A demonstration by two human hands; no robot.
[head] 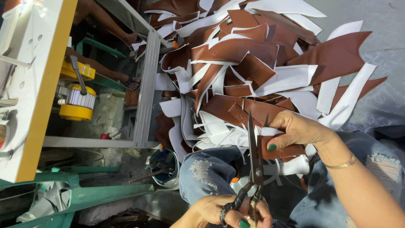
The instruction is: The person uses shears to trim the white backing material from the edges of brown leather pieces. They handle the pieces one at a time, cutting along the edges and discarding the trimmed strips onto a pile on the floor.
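A brown leather piece is pinched by the bent left hand; black scissors, blades nearly shut, are gripped through the handles by the right hand.

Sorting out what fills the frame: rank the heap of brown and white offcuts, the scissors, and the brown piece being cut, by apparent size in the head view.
1. Heap of offcuts, by far the largest.
2. Scissors, held in one hand.
3. Brown piece, pinched by the other hand; partly covered, so its rank below the scissors is unsure.

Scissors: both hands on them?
No. One hand grips the scissors by their handles; the other hand pinches a brown leather piece beside the blades.
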